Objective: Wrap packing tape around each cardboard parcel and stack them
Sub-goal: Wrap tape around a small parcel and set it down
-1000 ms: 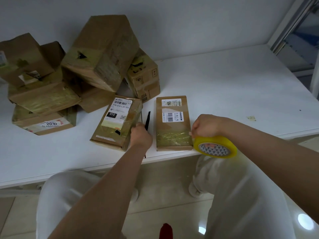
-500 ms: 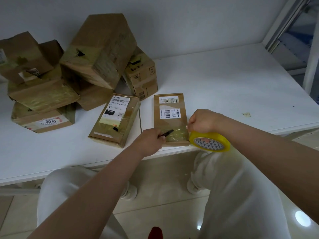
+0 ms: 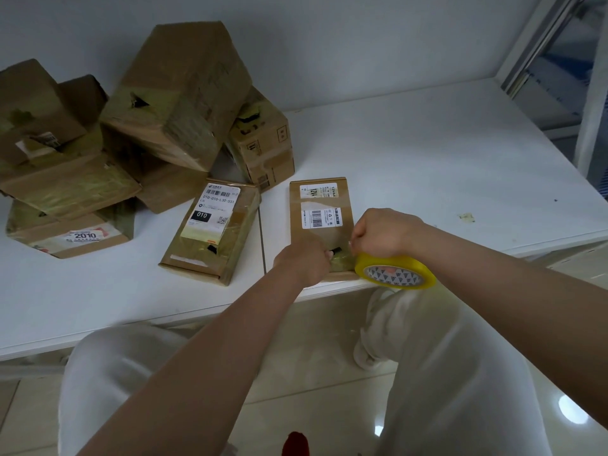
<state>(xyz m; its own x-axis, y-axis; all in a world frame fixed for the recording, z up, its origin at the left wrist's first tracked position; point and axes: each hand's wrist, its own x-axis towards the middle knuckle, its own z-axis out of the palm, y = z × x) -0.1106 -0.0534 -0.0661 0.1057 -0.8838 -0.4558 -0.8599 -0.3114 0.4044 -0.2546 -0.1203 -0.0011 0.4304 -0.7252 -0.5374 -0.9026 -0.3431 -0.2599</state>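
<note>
1. Head view: the flat parcel [image 3: 320,225] lies at the near edge of the white table [image 3: 444,166], with a band of yellowish tape across its near end.
2. The right hand [image 3: 383,232] grips the yellow tape roll [image 3: 396,271], which hangs just past the table edge, touching the parcel's near right corner.
3. The left hand [image 3: 304,262] is clenched round a small dark tool [image 3: 336,251], probably a cutter, though it is too small to say for sure; its tip rests on the tape band close to the roll.
4. Risk: the tool tip sits very near the right hand's fingers, so a slip during the cut could nick them.
5. Risk: with the roll off the edge, slack or a crooked pull could wrinkle the strip or tear it raggedly.
6. A second labelled parcel [image 3: 212,232] lies just to the left, and the stacked boxes [image 3: 158,110] sit further back-left, tilted and loosely piled, so adding another could topple them.
</note>
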